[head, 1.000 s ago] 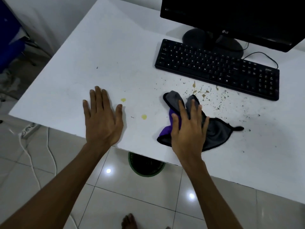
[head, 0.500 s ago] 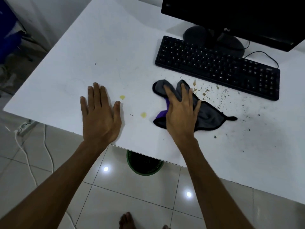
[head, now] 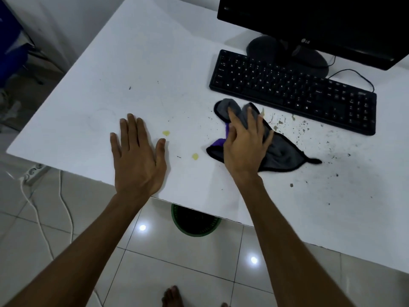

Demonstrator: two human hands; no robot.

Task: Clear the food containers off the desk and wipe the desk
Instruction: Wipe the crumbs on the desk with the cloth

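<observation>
A white desk (head: 137, 69), speckled with dark crumbs and two yellow spots, carries a crumpled grey-and-purple cloth (head: 281, 151) with black edging, just before the keyboard.

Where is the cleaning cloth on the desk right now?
The cloth lies right of centre on the desk, just in front of the keyboard, pressed under the right hand.

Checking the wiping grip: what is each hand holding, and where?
The right hand presses flat on the cloth's middle, not gripping it. The left hand rests flat on the desk.
</observation>
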